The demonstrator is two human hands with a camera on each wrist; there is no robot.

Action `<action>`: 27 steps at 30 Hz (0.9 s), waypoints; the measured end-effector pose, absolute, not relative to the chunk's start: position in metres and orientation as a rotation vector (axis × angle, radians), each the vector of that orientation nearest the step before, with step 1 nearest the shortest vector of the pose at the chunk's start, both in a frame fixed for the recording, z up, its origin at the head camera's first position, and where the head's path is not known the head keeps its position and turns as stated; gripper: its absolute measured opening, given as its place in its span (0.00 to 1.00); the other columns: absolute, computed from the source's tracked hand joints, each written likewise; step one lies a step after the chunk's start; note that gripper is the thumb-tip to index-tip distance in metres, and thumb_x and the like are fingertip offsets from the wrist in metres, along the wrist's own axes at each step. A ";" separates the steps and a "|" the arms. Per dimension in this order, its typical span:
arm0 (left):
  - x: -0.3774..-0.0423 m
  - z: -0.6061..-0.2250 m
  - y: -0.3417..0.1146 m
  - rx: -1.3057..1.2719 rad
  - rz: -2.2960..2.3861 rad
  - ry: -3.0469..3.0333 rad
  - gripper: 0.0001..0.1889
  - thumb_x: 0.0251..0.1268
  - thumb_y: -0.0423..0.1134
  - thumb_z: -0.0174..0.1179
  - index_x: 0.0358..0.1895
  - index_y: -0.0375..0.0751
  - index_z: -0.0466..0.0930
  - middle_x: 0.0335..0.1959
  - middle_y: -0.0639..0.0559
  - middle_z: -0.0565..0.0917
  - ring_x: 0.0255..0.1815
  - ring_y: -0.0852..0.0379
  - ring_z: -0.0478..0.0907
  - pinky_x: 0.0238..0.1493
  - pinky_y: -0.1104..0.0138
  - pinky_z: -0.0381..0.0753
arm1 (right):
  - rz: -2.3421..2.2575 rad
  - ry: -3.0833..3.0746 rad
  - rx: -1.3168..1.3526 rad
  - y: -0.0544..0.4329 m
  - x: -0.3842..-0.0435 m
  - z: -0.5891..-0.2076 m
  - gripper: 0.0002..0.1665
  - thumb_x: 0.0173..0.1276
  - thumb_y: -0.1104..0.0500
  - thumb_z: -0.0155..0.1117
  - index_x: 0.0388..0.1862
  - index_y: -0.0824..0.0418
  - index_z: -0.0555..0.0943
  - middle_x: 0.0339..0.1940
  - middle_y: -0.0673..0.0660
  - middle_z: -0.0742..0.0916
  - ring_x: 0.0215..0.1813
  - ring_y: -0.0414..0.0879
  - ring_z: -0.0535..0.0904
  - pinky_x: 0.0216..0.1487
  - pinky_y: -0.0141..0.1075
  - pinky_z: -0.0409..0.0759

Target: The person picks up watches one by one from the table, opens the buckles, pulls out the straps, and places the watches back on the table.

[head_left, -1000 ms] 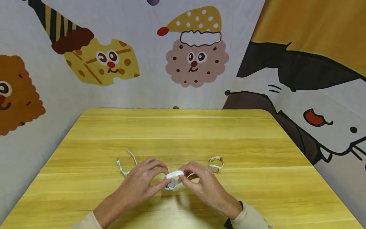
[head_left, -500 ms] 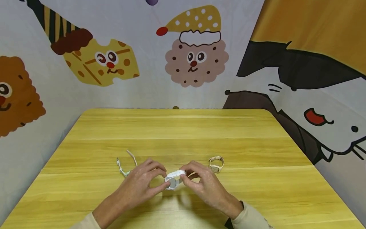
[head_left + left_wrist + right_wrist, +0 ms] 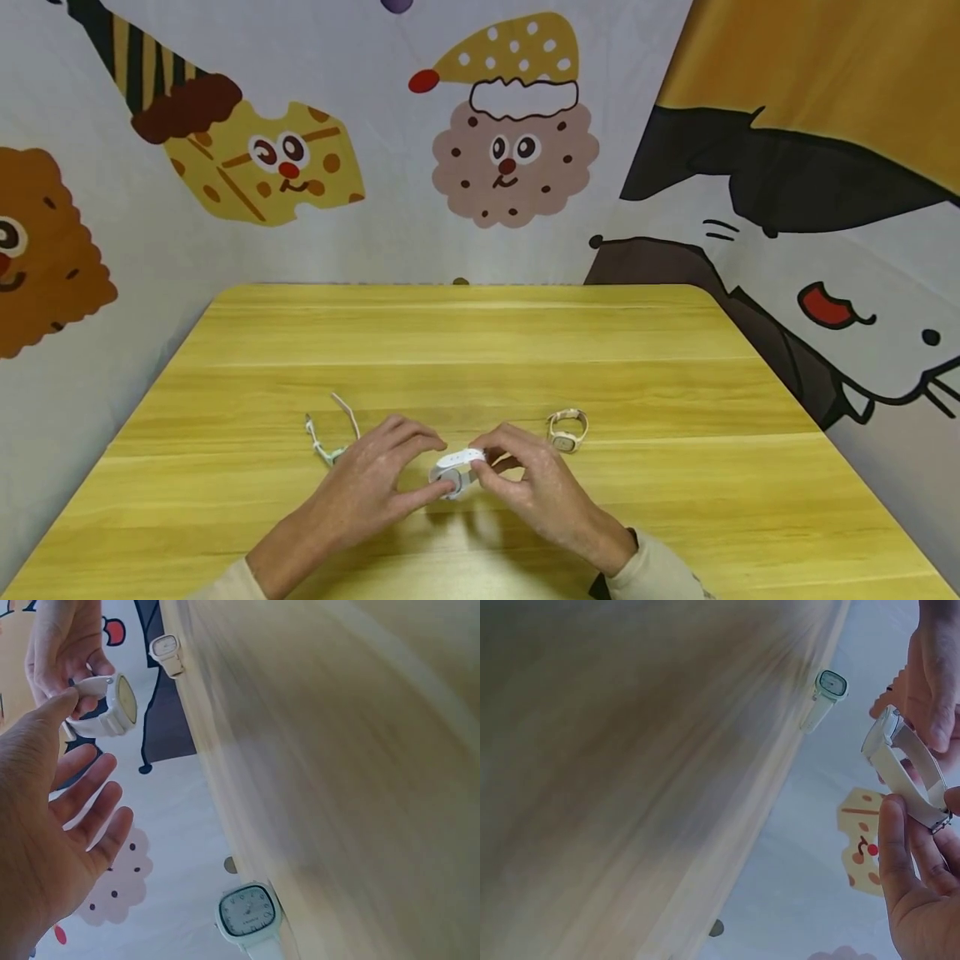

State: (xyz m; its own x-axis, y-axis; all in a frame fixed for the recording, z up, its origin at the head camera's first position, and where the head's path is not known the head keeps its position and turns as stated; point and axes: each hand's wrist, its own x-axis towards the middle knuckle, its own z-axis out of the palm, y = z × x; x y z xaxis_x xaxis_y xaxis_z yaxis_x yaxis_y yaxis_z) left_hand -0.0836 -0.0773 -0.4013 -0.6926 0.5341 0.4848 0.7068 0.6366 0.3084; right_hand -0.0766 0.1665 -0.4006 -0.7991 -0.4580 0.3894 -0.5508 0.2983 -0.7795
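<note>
A white wristwatch [image 3: 461, 457], its strap closed in a loop, is held over the table in front of me. My right hand [image 3: 536, 479] pinches the strap near the metal buckle [image 3: 940, 823] between thumb and fingers. My left hand [image 3: 375, 471] is at the other side, its thumb at the back of the watch case. In the left wrist view the left fingers [image 3: 86, 791] are spread and loosely extended, apart from the watch. The dial faces away from the head camera; its pale face shows edge-on in the left wrist view.
On the yellow wooden table [image 3: 480, 350], a pale green watch [image 3: 247, 910] with an unfastened strap lies left, partly behind my left hand. A cream watch [image 3: 567, 432] with a looped strap stands right. A cartoon-printed cloth [image 3: 397, 242] hangs behind the table.
My left fingers have lifted off the white wristwatch, and the left thumb has moved right across the back of its case. The right hand keeps its pinch on the strap.
</note>
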 end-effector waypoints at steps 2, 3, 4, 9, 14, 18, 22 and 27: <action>-0.084 -0.399 -0.076 -1.001 -0.700 -2.494 0.23 0.63 0.60 0.69 0.49 0.46 0.87 0.49 0.57 0.84 0.52 0.58 0.78 0.50 0.59 0.84 | 1.534 -2.450 0.967 0.166 -0.077 -0.401 0.06 0.75 0.63 0.65 0.47 0.58 0.84 0.43 0.49 0.85 0.44 0.43 0.84 0.48 0.37 0.86; -0.084 -0.398 -0.075 -1.008 -0.708 -2.487 0.23 0.63 0.60 0.69 0.50 0.45 0.87 0.49 0.57 0.84 0.52 0.57 0.78 0.49 0.59 0.84 | 1.534 -2.448 0.970 0.166 -0.077 -0.401 0.06 0.75 0.63 0.65 0.47 0.57 0.84 0.43 0.49 0.85 0.44 0.43 0.84 0.48 0.37 0.86; -0.085 -0.397 -0.073 -1.015 -0.714 -2.481 0.23 0.64 0.59 0.69 0.51 0.45 0.87 0.49 0.57 0.84 0.52 0.58 0.78 0.49 0.59 0.84 | 1.534 -2.447 0.971 0.166 -0.076 -0.401 0.06 0.74 0.64 0.65 0.47 0.57 0.84 0.43 0.48 0.85 0.44 0.43 0.84 0.47 0.37 0.86; -0.086 -0.395 -0.067 -1.053 -0.735 -2.462 0.21 0.69 0.58 0.65 0.52 0.45 0.87 0.49 0.57 0.84 0.52 0.58 0.78 0.49 0.60 0.84 | 1.553 -2.427 0.994 0.166 -0.076 -0.401 0.07 0.74 0.65 0.66 0.47 0.57 0.84 0.43 0.48 0.85 0.44 0.43 0.84 0.46 0.36 0.86; -0.086 -0.397 -0.062 -1.090 -0.761 -2.447 0.17 0.72 0.56 0.62 0.47 0.47 0.87 0.46 0.59 0.85 0.48 0.61 0.79 0.46 0.65 0.84 | 1.556 -2.415 1.011 0.164 -0.076 -0.403 0.08 0.74 0.65 0.65 0.49 0.56 0.84 0.45 0.48 0.85 0.46 0.43 0.84 0.46 0.37 0.86; -0.086 -0.396 -0.060 -1.092 -0.762 -2.435 0.16 0.72 0.54 0.62 0.45 0.47 0.87 0.44 0.59 0.85 0.46 0.61 0.79 0.46 0.65 0.84 | 1.531 -2.436 0.986 0.164 -0.075 -0.402 0.10 0.74 0.63 0.65 0.52 0.57 0.84 0.46 0.48 0.86 0.46 0.43 0.84 0.46 0.37 0.86; -0.086 -0.395 -0.059 -1.093 -0.770 -2.421 0.13 0.70 0.53 0.65 0.44 0.48 0.88 0.42 0.60 0.85 0.44 0.62 0.79 0.44 0.66 0.84 | 1.524 -2.478 0.945 0.165 -0.074 -0.400 0.10 0.73 0.62 0.67 0.51 0.53 0.83 0.48 0.47 0.84 0.44 0.43 0.84 0.43 0.36 0.86; -0.087 -0.394 -0.058 -1.103 -0.775 -2.392 0.12 0.71 0.53 0.64 0.43 0.49 0.88 0.40 0.61 0.85 0.42 0.63 0.78 0.42 0.67 0.84 | 1.514 -2.504 0.929 0.165 -0.073 -0.396 0.12 0.71 0.65 0.69 0.48 0.51 0.81 0.49 0.44 0.80 0.43 0.42 0.83 0.42 0.35 0.86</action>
